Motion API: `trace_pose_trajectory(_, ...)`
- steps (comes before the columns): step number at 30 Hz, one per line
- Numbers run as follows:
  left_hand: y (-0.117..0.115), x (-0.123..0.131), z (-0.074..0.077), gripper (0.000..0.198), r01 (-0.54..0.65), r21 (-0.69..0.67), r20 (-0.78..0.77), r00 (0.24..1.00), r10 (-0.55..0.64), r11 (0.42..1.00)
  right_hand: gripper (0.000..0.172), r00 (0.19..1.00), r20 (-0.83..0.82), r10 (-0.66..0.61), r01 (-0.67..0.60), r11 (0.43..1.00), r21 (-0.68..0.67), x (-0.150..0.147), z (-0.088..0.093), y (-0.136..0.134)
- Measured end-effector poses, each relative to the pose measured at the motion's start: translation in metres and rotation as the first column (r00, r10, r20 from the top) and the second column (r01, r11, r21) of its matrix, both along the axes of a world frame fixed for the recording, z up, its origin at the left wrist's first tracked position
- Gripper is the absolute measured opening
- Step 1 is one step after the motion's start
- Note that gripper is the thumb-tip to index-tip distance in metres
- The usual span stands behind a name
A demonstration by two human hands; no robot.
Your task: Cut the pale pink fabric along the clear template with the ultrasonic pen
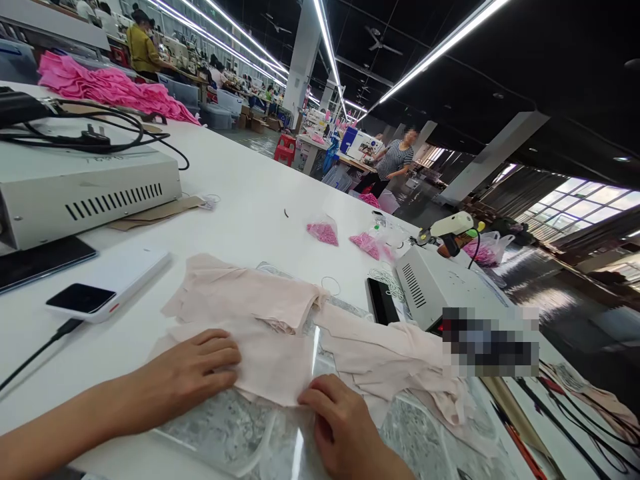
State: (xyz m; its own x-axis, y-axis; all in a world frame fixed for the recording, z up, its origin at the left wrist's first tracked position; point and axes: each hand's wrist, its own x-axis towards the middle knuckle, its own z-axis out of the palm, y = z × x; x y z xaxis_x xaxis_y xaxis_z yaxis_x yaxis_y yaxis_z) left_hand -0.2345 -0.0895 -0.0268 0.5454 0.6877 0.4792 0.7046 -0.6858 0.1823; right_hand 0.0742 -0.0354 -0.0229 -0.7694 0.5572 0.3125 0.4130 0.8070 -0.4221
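- In the head view, pale pink cloth [275,373] lies over the marbled mat [215,437].
- Left hand [193,370] lies flat on the cloth, toward the mat's left.
- Right hand [345,423] touches the cloth's near edge, around mid-mat; whether it pinches, I cannot tell.

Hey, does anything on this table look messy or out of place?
Slightly. A small dark curved bit lies alone on the white tabletop, apart from everything else. The pale pink pile beyond the right hand lies rumpled, unlike the smoother piece by the left hand. I see no clear spill or damage.
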Motion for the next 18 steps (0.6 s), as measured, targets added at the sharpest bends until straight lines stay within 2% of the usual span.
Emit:
trace_pose_trajectory(2, 0.002, -0.005, -0.002, 0.02, 0.051, -0.039, 0.012, 0.999, -0.051, 0.998, 0.047, 1.0, -0.002, -0.021, 0.02, 0.999, -0.034, 0.004, 0.004, 0.001)
trace_pose_trajectory(6, -0.002, -0.004, 0.001, 0.024, 0.032, -0.037, 0.063, 0.998, -0.029, 0.999, 0.044, 0.998, -0.056, 0.006, -0.006, 1.0, -0.014, 0.0, 0.012, -0.003)
trace_pose_trajectory(9, -0.002, 0.0, 0.003, 0.026, 0.05, -0.037, 0.034, 0.998, -0.049, 0.998, 0.034, 0.992, -0.118, 0.042, -0.024, 0.988, 0.15, -0.01, 0.008, -0.005)
trace_pose_trajectory(12, 0.002, -0.001, 0.004, 0.031, 0.108, -0.049, 0.006, 0.994, -0.108, 0.993, 0.027, 0.985, -0.157, 0.069, -0.013, 0.944, 0.329, -0.017, -0.003, -0.005)
trace_pose_trajectory(15, 0.004, -0.004, 0.004, 0.03, 0.093, -0.014, 0.013, 0.996, -0.093, 0.996, 0.026, 0.983, -0.16, 0.088, -0.02, 0.923, 0.385, -0.019, -0.012, -0.005)
trace_pose_trajectory(18, 0.002, -0.003, 0.004, 0.027, 0.059, 0.017, -0.005, 0.998, -0.059, 0.998, 0.026, 0.986, -0.144, 0.084, -0.021, 0.919, 0.393, -0.019, -0.013, -0.006)
